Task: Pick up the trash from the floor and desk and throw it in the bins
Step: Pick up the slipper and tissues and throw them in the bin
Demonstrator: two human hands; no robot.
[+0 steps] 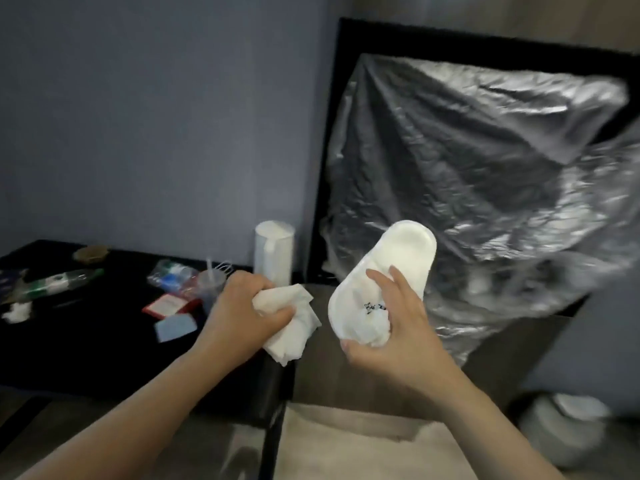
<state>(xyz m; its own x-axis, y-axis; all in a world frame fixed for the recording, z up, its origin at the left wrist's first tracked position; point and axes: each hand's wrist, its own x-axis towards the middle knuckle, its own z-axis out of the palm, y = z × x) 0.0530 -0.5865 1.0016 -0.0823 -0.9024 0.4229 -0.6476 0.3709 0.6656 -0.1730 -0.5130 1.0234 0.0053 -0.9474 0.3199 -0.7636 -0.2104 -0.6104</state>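
Left hand grips a crumpled white tissue, right hand a white foam tray; neither binned, clear plastic bottles litter the far edge of the black desk

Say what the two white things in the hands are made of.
The crumpled white sheet in the left hand: likely matte paper tissue, limp soft folds. The white oval tray in the right hand: probably foam or moulded plastic, smooth, holds its shape.
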